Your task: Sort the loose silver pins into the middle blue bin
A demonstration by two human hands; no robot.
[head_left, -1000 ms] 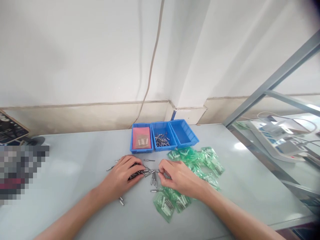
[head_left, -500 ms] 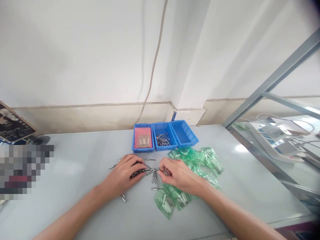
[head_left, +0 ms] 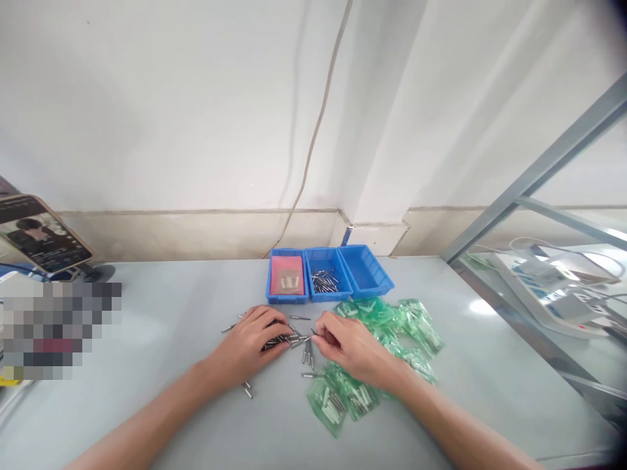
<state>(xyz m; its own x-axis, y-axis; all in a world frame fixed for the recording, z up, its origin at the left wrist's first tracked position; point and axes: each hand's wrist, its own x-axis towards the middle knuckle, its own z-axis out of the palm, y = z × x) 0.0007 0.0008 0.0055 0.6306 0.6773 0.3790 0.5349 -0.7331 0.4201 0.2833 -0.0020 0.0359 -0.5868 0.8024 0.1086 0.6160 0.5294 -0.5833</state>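
Note:
My left hand (head_left: 259, 339) rests on the table, its fingers curled around a pile of thin metal bits (head_left: 280, 341) with shiny shanks and dark tips. Thumb and fingertips of my right hand (head_left: 345, 343) are pinched at the pile's right edge, on what appears to be one metal bit (head_left: 314, 331), mostly hidden by the fingers. A few loose bits (head_left: 308, 358) lie between the hands, and others are scattered around the left wrist. Green plastic bags (head_left: 329, 406) with metal bits and white pieces inside spread beside and under my right forearm.
Three blue bins stand behind the hands: the left bin (head_left: 269, 287) has a pink sheet and a small packet, the middle bin (head_left: 347, 287) metal bits. The right bin (head_left: 367, 274) adjoins them. A phone (head_left: 44, 234) stands at left; a metal frame (head_left: 533, 173) and power strip (head_left: 543, 294) at right.
The view has shifted slightly, so everything sits a little lower and to the right, and more of the phone shows. The right fingers have closed tighter; the left hand keeps its place at the pile.

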